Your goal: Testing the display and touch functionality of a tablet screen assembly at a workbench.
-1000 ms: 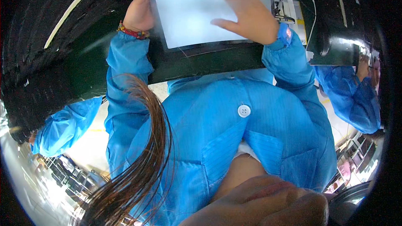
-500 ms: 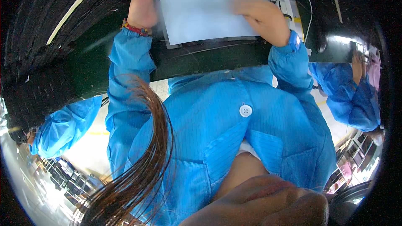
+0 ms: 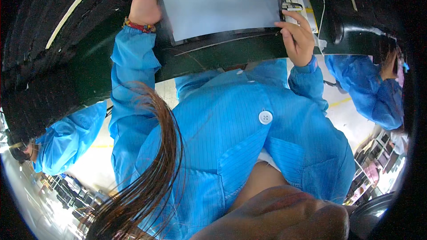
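A flat screen panel (image 3: 218, 4) with a pale, glossy face and dark frame lies at the top of the view, tilted slightly. My left hand (image 3: 146, 2) holds its left edge, thumb stretched along the side; the other fingers are hidden behind the panel or cut off by the picture's edge. At the lower right corner of the panel is my right hand (image 3: 299, 35). Its fingers are bent and apart, with the fingertips at the frame's edge. Nothing large shows between them.
The panel is over a dark green table (image 3: 222, 55). Beside it on the right lie a white-and-yellow flat item (image 3: 307, 9) and a pale cable (image 3: 324, 4). Blue-sleeved people sit to the left (image 3: 73, 135) and right (image 3: 364, 84).
My right hand has moved from over the screen's face, where it was blurred, to the lower right corner. The panel and my left hand appear slightly higher and further left in view.
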{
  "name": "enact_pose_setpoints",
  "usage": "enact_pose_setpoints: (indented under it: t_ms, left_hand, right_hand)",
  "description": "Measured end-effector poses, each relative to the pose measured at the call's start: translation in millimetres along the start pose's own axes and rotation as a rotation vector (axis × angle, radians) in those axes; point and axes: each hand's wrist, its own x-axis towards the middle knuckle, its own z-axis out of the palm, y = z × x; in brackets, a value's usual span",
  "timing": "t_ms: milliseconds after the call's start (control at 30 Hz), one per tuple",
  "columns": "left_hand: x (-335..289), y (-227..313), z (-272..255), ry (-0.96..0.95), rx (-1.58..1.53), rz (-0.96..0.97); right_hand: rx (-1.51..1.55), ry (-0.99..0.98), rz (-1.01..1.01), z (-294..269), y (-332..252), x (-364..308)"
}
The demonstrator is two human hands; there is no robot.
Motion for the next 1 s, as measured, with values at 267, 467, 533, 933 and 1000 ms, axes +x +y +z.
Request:
enact_pose_setpoints:
  t_ms: [267,467,533,933,1000]
  left_hand:
    - [6.4,-8.1,18.9,0.629,0.313,0.127]
    - [13.8,-9.4,21.3,0.460,0.212,0.130]
    - [13.3,-9.8,26.6,0.476,0.224,0.139]
    - [11.2,-9.4,21.8,0.406,0.138,0.124]
    - [11.3,-9.3,23.5,0.444,0.151,0.132]
  right_hand:
    - [0.014,0.043,-0.036,1.0,-0.3,0.3]
    - [-0.027,0.030,0.003,2.9,-2.3,0.7]
    - [-0.019,0.031,-0.017,3.0,-3.5,2.0]
    - [-0.007,-0.015,-0.077,10.0,-11.8,7.3]
    - [-0.040,-0.025,-0.110,11.4,-16.7,9.1]
